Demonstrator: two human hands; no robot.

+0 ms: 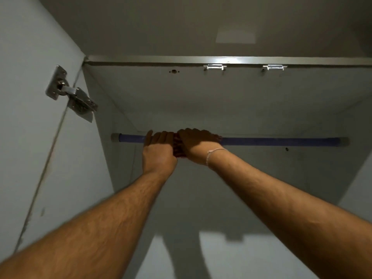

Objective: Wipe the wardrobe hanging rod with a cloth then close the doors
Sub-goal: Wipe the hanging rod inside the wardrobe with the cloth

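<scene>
A blue hanging rod [281, 141] runs across the inside of a white wardrobe, with grey end sockets at both walls. A dark red patterned cloth [178, 147] is wrapped around the rod left of its middle. My left hand [159, 150] grips the rod and the cloth's left part. Touching it on the right, my right hand [199, 144] closes over the cloth on the rod; a thin bracelet circles that wrist. Most of the cloth is hidden under both hands.
The left wardrobe door [30, 137] stands open, with a metal hinge [70, 93] near its top. Two small metal brackets [214, 67] sit under the top panel's front edge [281, 60]. A white door edge [360, 188] shows at the right.
</scene>
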